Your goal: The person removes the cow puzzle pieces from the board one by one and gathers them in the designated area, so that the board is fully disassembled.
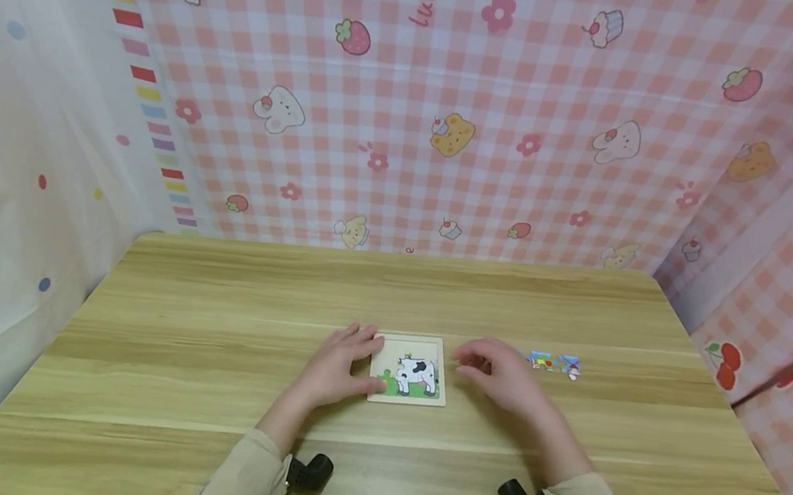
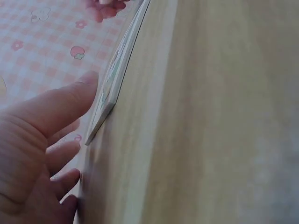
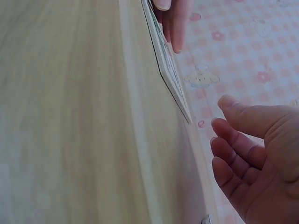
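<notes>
A square wooden jigsaw puzzle board [image 1: 415, 339] with a cow picture lies flat in the middle of the table. The cow and green grass fill its lower part, while the upper and left parts show pale wood. My left hand [image 1: 339, 363] rests at the board's left side, thumb on the lower left corner and fingertips by the upper left one. In the left wrist view the thumb [image 2: 77, 95] stretches out over the frame. Just off the right edge hovers my right hand [image 1: 500, 373], its fingers loosely bent and nothing between them in the right wrist view.
Several loose puzzle pieces [image 1: 544, 361] in blue and other colours lie beyond the right hand, partly hidden by it. The wooden table [image 1: 201, 389] ends at a pink checked curtain [image 1: 398, 116]. Black wrist devices [image 1: 311, 473] sit at both cuffs.
</notes>
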The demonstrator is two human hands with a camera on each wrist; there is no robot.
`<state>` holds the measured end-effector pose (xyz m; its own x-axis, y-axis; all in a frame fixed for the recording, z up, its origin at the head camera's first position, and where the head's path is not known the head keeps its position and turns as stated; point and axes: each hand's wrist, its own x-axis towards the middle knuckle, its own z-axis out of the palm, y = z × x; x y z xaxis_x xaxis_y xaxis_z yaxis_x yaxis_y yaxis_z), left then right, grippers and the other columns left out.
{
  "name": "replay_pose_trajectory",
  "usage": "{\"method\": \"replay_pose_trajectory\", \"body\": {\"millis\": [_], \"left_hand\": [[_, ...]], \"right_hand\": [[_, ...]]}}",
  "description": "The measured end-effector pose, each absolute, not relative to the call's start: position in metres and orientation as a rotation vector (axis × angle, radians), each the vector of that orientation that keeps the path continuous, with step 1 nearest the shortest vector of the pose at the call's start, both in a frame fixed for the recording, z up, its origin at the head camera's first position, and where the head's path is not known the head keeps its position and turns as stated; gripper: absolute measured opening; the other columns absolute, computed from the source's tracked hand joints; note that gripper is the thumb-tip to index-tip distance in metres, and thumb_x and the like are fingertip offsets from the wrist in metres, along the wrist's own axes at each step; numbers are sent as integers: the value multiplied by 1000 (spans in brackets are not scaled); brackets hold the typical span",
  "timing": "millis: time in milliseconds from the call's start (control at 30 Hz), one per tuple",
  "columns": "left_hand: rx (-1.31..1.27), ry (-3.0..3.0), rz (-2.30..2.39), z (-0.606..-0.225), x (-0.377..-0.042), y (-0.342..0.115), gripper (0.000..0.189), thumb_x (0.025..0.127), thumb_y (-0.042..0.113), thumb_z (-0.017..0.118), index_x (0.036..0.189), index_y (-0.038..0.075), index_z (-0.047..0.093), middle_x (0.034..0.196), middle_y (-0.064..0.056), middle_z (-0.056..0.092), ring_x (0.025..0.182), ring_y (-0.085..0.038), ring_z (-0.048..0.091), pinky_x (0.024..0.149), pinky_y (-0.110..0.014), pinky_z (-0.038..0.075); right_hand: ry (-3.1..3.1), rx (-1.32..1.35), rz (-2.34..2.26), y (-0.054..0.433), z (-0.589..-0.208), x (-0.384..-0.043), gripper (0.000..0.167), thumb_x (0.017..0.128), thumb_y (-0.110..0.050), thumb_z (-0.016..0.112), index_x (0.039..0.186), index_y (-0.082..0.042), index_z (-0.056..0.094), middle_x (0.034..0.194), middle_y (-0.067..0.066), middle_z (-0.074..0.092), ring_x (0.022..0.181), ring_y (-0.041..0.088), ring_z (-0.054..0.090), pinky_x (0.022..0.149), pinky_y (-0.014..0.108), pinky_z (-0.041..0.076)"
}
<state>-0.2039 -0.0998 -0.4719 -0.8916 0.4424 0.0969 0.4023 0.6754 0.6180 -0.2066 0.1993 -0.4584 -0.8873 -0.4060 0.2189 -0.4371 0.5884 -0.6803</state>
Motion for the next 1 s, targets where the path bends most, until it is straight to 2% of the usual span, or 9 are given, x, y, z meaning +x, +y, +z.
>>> {"method": "replay_pose_trajectory", "body": {"millis": [267,600,900,1000], "left_hand": [[804,2758,1106,-465,-191,-99,60,82,21,82,135,4,60,150,-15,45,142,-38,32,116,-55,23],[896,2637,1134,-464,-184,-104,48,83,14,79,129,11,67,151,-12,43,142,-42,29,114,-62,21],[1006,2677,891,-466,-186,-107,43,89,26,74,132,25,66,157,-9,34,145,-43,20,114,-61,19],[1067,2680,804,-466,-186,-107,43,92,28,71,134,26,64,158,-11,32,146,-43,18,115,-60,19]], "right_hand": [[-2807,771,1242,184,-455,-210,15,91,-9,72,106,-10,73,92,-4,63,84,14,55,75,32,50],[-2809,832,1206,174,-455,-217,13,92,-11,71,104,-12,72,90,-7,63,83,12,56,74,30,50],[-2842,883,1140,162,-455,-224,14,94,-14,69,107,-14,73,91,-8,63,83,11,56,76,31,51],[-2848,892,1139,158,-455,-227,14,94,-14,69,108,-13,73,92,-8,63,83,11,56,76,30,50]]}}
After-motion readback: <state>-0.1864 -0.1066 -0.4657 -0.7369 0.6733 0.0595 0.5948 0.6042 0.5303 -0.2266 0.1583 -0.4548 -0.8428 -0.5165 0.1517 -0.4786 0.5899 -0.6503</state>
